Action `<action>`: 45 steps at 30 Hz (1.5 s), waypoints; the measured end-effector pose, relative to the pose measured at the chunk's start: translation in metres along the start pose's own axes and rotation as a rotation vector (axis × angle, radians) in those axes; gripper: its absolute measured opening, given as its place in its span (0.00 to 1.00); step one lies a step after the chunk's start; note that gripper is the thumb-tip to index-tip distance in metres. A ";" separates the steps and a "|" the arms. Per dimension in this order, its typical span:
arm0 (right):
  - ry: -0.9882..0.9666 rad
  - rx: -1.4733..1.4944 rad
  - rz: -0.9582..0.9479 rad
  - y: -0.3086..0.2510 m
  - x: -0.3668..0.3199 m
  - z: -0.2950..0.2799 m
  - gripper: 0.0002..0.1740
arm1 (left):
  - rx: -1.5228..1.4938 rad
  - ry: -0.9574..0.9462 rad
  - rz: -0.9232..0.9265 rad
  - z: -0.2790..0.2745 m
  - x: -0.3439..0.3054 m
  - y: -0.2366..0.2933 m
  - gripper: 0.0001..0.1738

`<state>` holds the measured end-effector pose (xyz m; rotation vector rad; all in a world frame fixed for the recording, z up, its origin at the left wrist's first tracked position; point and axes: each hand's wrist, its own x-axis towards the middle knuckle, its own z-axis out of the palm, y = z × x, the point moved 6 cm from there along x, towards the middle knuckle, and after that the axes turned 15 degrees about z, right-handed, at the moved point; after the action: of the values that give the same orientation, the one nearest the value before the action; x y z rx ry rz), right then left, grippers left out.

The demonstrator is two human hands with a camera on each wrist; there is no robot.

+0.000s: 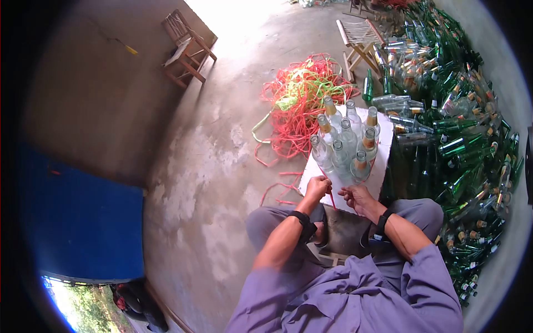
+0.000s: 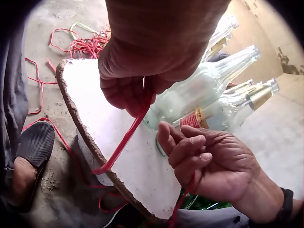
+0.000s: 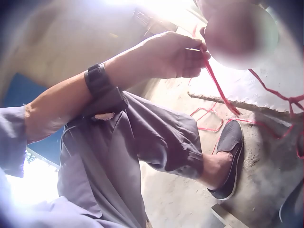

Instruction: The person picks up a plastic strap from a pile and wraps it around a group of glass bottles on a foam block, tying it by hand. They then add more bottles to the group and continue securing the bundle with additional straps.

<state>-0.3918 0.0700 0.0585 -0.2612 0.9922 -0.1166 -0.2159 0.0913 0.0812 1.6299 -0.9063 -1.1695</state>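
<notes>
**A:** ok so what are the hands actually doing here?

**B:** The left hand [image 1: 317, 187] is pinching a red strap [image 2: 126, 137] between thumb and curled fingers, right over the near edge of the white board [image 2: 90, 90]. From the pinch the strap runs down over the board's edge toward the floor.

**A:** and the other one?

**B:** The right hand [image 2: 213, 164] is just beside it with the fingers curled in tight. A strand of the same strap comes out under the palm, so it's clenched on that too.

**A:** where's the glass?

**B:** A bunch of clear bottles [image 1: 345, 145] stands upright on the board, packed together just behind both hands. In the left wrist view the nearest one sits right behind the left hand.

**A:** rest of the place?

**B:** Concrete floor, with a tangled pile [image 1: 302, 94] of red and yellow strap beyond the board. There's a big heap of green bottles [image 1: 463, 127] on the person's right and a wooden chair [image 1: 186, 50] well off to the left. A dark shoe [image 2: 33, 149] is on the floor next to the board.
</notes>
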 end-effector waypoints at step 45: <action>0.162 -0.265 0.030 -0.011 0.017 0.023 0.15 | 0.195 0.185 0.316 0.000 0.029 0.010 0.77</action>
<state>-0.3631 0.0591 0.0596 -0.4848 1.1729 0.0222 -0.2082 0.0613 0.0821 1.6433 -1.1355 -0.7204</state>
